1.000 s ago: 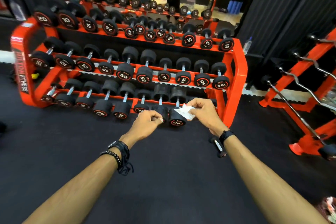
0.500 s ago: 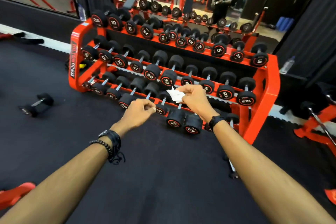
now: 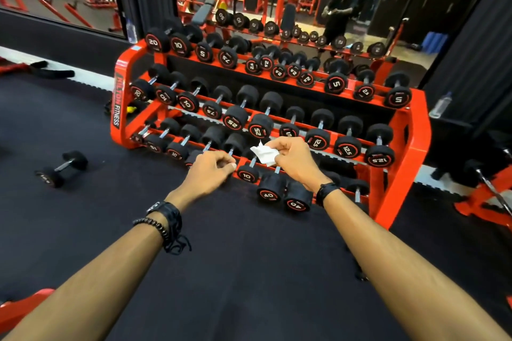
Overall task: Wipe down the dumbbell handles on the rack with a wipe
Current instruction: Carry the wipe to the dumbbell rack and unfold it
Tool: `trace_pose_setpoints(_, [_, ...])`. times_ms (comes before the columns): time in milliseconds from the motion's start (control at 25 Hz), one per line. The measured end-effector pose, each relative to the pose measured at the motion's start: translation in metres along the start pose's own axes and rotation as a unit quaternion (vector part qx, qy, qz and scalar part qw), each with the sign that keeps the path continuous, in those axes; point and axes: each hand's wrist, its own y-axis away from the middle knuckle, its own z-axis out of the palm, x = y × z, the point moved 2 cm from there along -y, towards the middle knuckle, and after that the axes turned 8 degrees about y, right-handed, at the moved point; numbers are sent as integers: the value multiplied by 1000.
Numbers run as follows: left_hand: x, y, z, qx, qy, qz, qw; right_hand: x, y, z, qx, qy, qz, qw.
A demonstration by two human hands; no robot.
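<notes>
A red three-tier rack [image 3: 401, 163] holds several black dumbbells with steel handles. My right hand [image 3: 293, 160] pinches a crumpled white wipe [image 3: 263, 154] in the air in front of the bottom tier, above the dumbbell marked 10 [image 3: 247, 174]. My left hand [image 3: 212, 170] hovers just left of it with fingers curled and thumb against fingertips, holding nothing that I can see. Two dumbbells marked 40 [image 3: 282, 194] sit at the near end of the bottom tier, below my right wrist.
A loose dumbbell [image 3: 61, 169] lies on the black floor at the left. A mirror behind the rack reflects a person and gym machines. A water bottle [image 3: 441, 104] stands right of the rack. Red equipment frames sit at the far right and bottom left.
The view has swung left and come closer to the rack. Both hands have kept their pose, the wipe still pinched in my right hand.
</notes>
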Motion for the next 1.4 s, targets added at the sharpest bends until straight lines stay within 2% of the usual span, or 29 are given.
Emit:
trace_pose_setpoints(160, [-8, -16, -7, -36, 4, 3, 999, -1, -12, 2, 35, 16, 28, 999])
trace_pose_setpoints(320, [-27, -35, -43, -46, 12, 6, 999, -20, -38, 32, 47, 9, 44, 998])
trace_pose_setpoints(600, [-80, -57, -111, -31, -3, -10, 999, -57, -78, 114, -11, 12, 30, 999])
trace_pose_setpoints(960, [-119, -87, -155, -16, -25, -37, 999, -63, -133, 161, -13, 1, 31, 999])
trace_pose_setpoints(1200, [-141, -154, -168, 6, -46, -43, 998, -55, -209, 189, -72, -33, -3, 997])
trace_pose_setpoints(1400, [-142, -238, -177, 27, -64, -29, 997, -51, -303, 183, -72, -48, -39, 995])
